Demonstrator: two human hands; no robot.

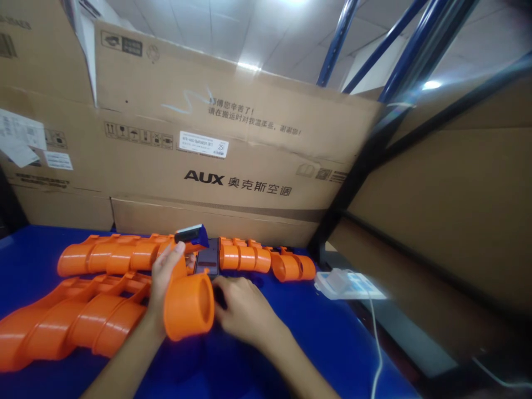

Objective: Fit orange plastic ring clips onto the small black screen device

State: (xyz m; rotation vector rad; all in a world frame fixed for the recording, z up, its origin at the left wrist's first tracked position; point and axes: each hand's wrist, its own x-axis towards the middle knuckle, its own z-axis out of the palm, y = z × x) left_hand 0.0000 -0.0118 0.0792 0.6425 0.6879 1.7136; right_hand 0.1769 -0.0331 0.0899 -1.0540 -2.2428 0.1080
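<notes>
My left hand (163, 280) is wrapped around an orange plastic tube piece (189, 306) whose round open end faces me, held just above the blue table (316, 338). Above its fingertips sits a small blue and grey device (192, 235). My right hand (241, 309) rests knuckles up on the table beside the tube's opening, fingers curled; what they hold, if anything, is hidden. A dark phone (208, 260) lies just beyond both hands.
Rows of linked orange tube pieces (116, 254) lie at left and behind (266, 259). A white power strip (347, 284) with cable lies right. Large cardboard boxes (233, 166) wall the back; a blue rack frame (394, 50) stands right.
</notes>
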